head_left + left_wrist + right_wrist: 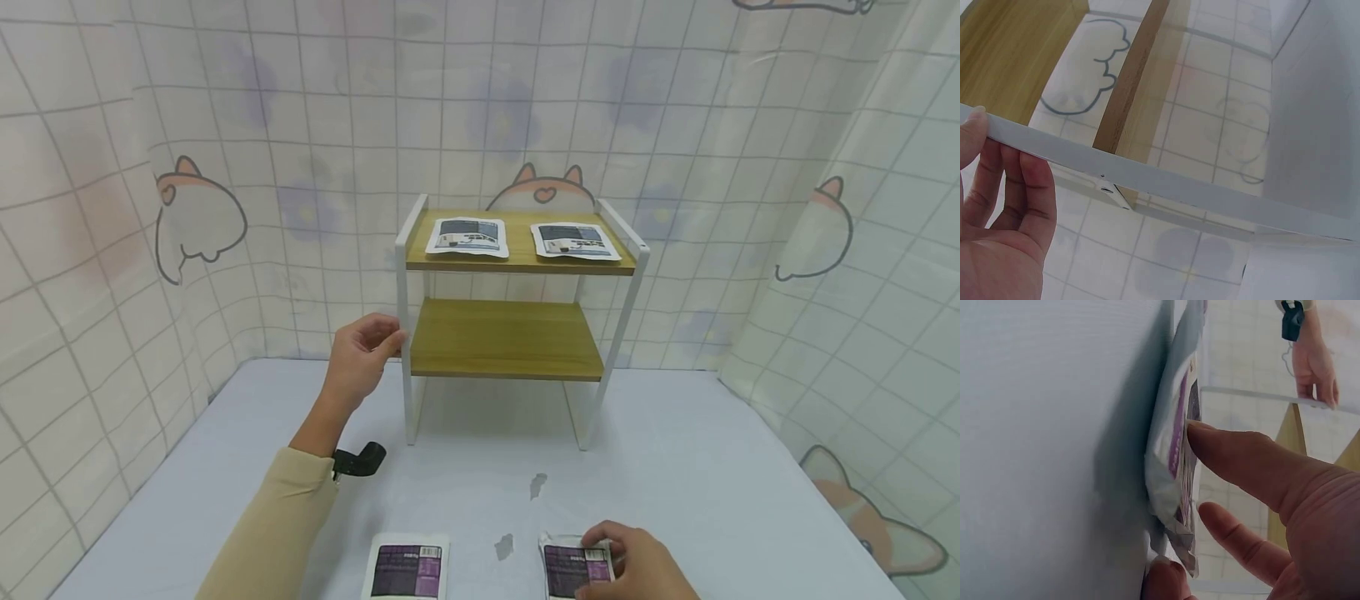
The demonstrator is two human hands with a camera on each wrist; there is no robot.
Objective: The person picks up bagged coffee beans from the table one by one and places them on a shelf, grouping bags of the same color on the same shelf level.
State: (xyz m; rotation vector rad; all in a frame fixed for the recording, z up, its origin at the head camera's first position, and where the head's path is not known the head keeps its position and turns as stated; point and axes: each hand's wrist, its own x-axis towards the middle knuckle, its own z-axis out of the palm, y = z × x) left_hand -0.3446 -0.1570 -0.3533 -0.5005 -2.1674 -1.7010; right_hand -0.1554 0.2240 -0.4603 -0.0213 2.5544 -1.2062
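Observation:
In the head view, a two-tier shelf point(504, 339) with wooden boards and a white frame stands on the table. My left hand point(358, 357) grips its left front post; in the left wrist view the thumb is on one side of the white post point(1072, 144) and the curled fingers are on the other. At the front right, my right hand point(637, 565) holds the right edge of a white packet point(564, 567) with a purple-black label. Seen from the right wrist, the thumb point(1235, 450) touches the label and a fingertip point(1166, 578) is at the edge.
Another purple-black-labelled packet point(407, 568) lies at the front, left of the held one. Two white pouches with pictures, left point(467, 237) and right point(575, 241), lie on the shelf's top board. Grey marks point(504, 547) show on the white table. A patterned curtain point(337, 108) surrounds it.

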